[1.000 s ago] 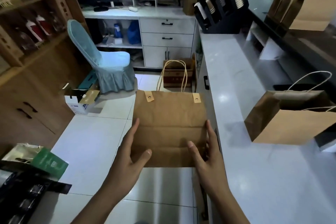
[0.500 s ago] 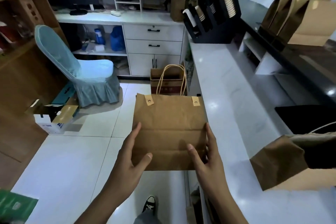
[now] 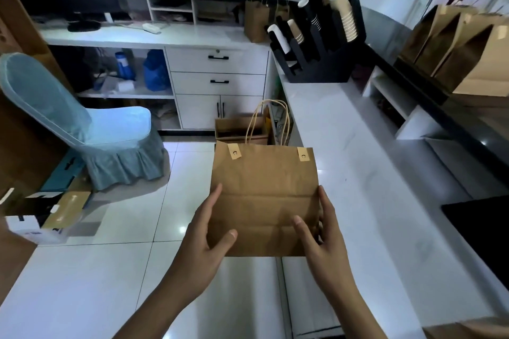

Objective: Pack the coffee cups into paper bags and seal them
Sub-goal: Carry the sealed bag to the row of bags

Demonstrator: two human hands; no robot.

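— What have you got in your grip?

— A flat, folded paper bag (image 3: 263, 201) of brown kraft paper, held up in front of me. My left hand (image 3: 205, 239) grips its left edge, thumb pressed on the front near the lower corner, fingers behind. My right hand (image 3: 323, 237) grips the right edge the same way. Both thumbs lie on the front face.

— Anything changed from a moment ago?

— The hold is the same. The open bag that stood on the table to my right a second ago has slid out of view as my head turned; only a brown corner shows at the lower right edge.

— How does the bag look?

— Rectangular, matte, with two horizontal creases across the lower half. Two pale paper tabs (image 3: 234, 152) sit at its top corners, and twisted paper handles (image 3: 268, 121) loop up behind the top edge.

— And beyond your grip?

— To the right, a smooth white table (image 3: 366, 173) with a glossy top. At its far end, a black holder (image 3: 322, 63) carries slanted stacks of ribbed paper cups (image 3: 345, 18). Further right, upright brown bags (image 3: 454, 49) stand on a dark ledge. To the left, a chair (image 3: 82, 124) in pale blue cloth stands on the tiled floor (image 3: 110, 256).
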